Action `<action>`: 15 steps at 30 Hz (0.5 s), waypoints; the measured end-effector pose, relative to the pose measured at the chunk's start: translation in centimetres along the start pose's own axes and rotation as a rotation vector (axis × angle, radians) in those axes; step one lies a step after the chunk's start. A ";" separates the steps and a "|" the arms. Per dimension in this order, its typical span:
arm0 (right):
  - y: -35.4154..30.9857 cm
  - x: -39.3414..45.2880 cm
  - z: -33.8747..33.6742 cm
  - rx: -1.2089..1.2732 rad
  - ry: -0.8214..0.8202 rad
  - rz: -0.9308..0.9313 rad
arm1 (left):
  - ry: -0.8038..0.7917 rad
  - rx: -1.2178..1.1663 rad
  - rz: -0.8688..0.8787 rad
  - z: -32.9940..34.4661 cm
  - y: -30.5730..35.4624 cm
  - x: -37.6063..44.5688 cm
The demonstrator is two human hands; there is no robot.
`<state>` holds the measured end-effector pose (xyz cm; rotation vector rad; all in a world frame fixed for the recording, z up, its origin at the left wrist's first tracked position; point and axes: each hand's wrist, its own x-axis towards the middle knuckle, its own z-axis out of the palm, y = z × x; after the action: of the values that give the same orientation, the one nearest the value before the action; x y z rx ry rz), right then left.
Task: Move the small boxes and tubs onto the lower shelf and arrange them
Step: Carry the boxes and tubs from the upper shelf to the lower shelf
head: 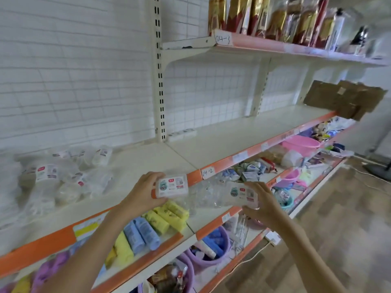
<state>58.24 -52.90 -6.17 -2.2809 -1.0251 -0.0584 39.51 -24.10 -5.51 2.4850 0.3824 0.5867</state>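
Already both hands are loaded: left hand [141, 192] fingers grip a small box [172, 185], right hand [261, 203] fingers clutch a crinkly clear pack [222, 194]; either could slip off the shelf edge [193, 178].

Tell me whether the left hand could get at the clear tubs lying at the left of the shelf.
Probably not yet: the left hand already holds a small box. The way to the clear tubs looks open.
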 end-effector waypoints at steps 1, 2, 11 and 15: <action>0.8 0.8 -0.4 0.001 0.002 0.013 | -0.012 -0.006 0.003 0.6 0.3 1.5; 1.6 1.7 -0.7 0.009 0.000 0.027 | -0.017 0.005 0.015 1.2 0.4 3.1; 7.4 14.9 -3.1 0.025 0.044 0.023 | -0.044 0.005 0.049 5.0 0.4 19.0; 9.5 21.9 -3.3 0.024 0.026 0.001 | -0.060 0.018 0.009 6.2 -0.3 25.0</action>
<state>80.68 -45.08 -2.29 -2.2534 -1.0061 -0.0750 64.01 -17.06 -2.20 2.5165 0.3553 0.5130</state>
